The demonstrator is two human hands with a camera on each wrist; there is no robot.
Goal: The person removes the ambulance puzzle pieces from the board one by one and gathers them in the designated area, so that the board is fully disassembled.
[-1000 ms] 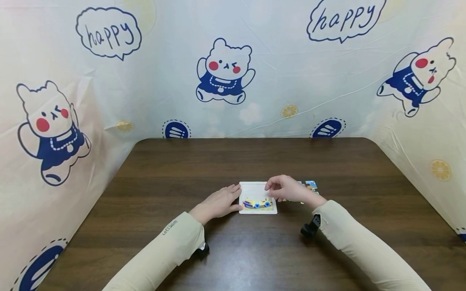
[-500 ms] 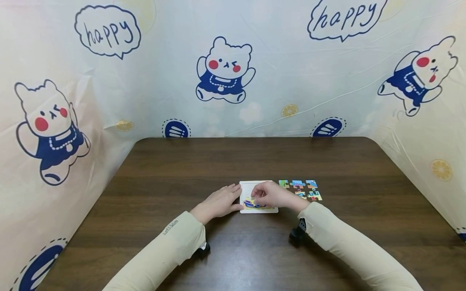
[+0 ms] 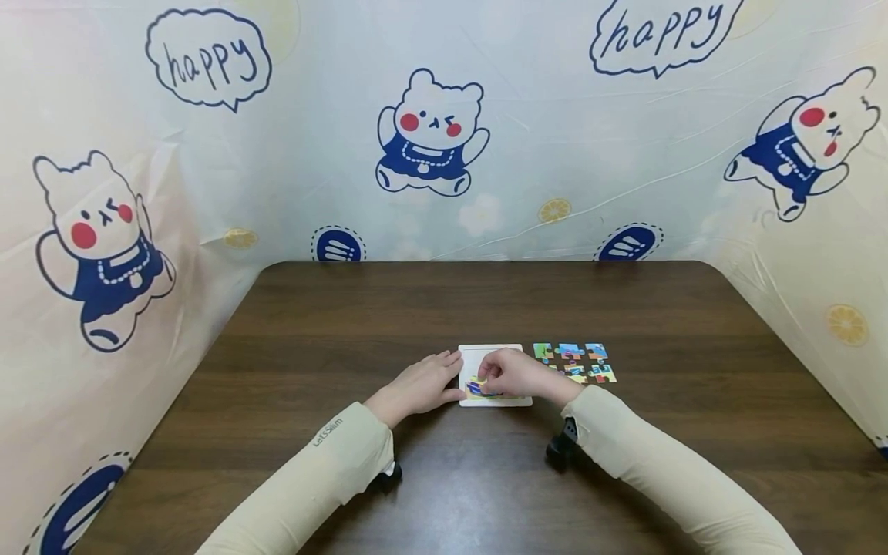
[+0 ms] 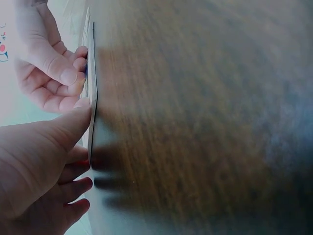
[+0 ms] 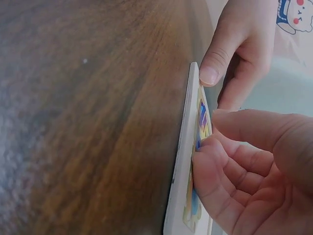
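Some puzzle [image 3: 475, 388] hides mid-frame under my right hand [image 3: 513, 372], grip unclear; left hand [image 3: 420, 385], loose, touches tray [image 3: 472, 358]; brown table [image 3: 361, 308], printed backdrop [image 3: 291, 154].

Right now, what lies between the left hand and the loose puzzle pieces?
The white tray, partly under the right hand, then a sliver of table; the head view shows this.

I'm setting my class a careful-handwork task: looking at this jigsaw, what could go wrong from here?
The right hand is over the placed pieces and could nudge them loose.
The left hand touches only one side of the white tray, so it might slide.
The loose pieces lie close to the right sleeve, which might scatter them.
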